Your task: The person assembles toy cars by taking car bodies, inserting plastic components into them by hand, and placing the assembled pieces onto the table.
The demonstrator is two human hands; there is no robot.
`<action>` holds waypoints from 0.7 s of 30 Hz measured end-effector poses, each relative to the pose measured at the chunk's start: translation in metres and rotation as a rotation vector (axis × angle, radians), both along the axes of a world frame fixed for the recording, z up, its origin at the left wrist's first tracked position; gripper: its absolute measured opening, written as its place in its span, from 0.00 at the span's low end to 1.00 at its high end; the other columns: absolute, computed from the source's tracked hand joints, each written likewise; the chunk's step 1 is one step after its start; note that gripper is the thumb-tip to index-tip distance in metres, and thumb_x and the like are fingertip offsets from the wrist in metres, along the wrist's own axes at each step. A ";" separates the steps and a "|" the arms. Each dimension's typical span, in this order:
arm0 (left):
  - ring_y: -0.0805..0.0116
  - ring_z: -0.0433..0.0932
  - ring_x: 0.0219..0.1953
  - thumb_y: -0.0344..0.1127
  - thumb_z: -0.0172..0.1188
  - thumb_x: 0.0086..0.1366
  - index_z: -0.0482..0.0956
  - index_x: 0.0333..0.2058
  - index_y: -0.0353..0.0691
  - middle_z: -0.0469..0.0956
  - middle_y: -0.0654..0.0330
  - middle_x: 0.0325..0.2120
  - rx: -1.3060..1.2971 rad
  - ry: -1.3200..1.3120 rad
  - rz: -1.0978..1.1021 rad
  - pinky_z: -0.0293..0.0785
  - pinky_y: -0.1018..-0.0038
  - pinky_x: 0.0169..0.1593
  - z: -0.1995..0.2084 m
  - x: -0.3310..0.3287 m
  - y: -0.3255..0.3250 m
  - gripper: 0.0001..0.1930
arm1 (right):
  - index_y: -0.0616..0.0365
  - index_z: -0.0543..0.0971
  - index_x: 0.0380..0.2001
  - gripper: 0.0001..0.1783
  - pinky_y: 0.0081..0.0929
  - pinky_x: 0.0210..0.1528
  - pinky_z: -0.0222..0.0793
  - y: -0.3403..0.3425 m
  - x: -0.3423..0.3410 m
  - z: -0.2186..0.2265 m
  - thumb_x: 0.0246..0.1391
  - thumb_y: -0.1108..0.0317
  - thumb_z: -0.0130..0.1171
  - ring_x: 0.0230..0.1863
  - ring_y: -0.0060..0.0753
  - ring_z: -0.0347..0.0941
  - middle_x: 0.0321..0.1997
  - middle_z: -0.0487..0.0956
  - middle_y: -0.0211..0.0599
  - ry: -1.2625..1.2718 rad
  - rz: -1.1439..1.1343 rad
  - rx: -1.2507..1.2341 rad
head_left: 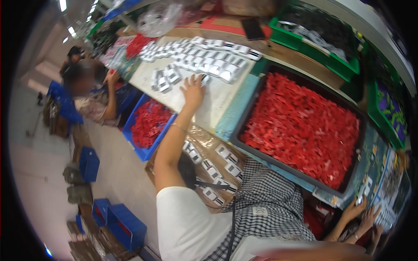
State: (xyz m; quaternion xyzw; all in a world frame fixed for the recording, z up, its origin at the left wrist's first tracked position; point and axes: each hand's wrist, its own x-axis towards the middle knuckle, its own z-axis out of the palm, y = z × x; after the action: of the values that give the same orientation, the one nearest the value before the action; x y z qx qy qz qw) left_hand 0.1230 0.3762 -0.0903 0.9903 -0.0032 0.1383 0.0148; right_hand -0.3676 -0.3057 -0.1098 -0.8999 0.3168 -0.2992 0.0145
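Observation:
My left arm stretches across the white board (226, 102). The fingers of my left hand (193, 90) are spread, and a small white toy car body (205, 80) with dark stripes lies at their right edge, touching them. Beyond it stand rows of similar white car bodies (202, 58). A few loose ones (163, 83) lie left of my hand. At the lower right, my right hand (353, 210) has its fingers closed on another white car body (365, 188). My right forearm is partly hidden by a blurred shape at the lower edge.
A black tray (235, 137) full of red plastic parts fills the right. More car bodies (212, 168) lie on brown cardboard near my lap. A blue bin (148, 154) holds red pieces. Another person's hands (367, 222) work at lower right; a co-worker (93, 102) sits far left.

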 end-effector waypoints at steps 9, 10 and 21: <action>0.55 0.62 0.59 0.45 0.58 0.61 0.66 0.58 0.53 0.65 0.60 0.58 0.026 -0.066 -0.098 0.59 0.41 0.53 0.018 0.009 0.032 0.26 | 0.67 0.69 0.55 0.22 0.35 0.60 0.60 0.014 0.010 0.013 0.62 0.65 0.51 0.58 0.47 0.66 0.57 0.71 0.50 0.052 0.046 -0.019; 0.55 0.62 0.59 0.44 0.58 0.61 0.66 0.58 0.52 0.65 0.61 0.58 0.001 -0.106 -0.067 0.59 0.42 0.53 0.014 0.009 0.051 0.26 | 0.68 0.69 0.54 0.21 0.35 0.59 0.61 0.015 0.020 0.015 0.63 0.65 0.50 0.57 0.47 0.67 0.56 0.71 0.50 0.022 0.077 -0.045; 0.41 0.53 0.61 0.38 0.63 0.56 0.66 0.56 0.45 0.58 0.45 0.59 -0.210 -0.262 0.088 0.52 0.39 0.58 0.022 0.032 0.023 0.29 | 0.62 0.72 0.54 0.18 0.32 0.55 0.66 -0.018 -0.019 0.049 0.66 0.64 0.44 0.56 0.40 0.68 0.54 0.72 0.51 0.088 -0.209 -0.150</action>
State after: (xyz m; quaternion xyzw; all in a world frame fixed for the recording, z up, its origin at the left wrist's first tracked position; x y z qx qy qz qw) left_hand 0.1545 0.3993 -0.0681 0.9560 0.0529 0.2662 0.1117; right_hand -0.3868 -0.3237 -0.0606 -0.8727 0.3859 -0.2824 -0.0982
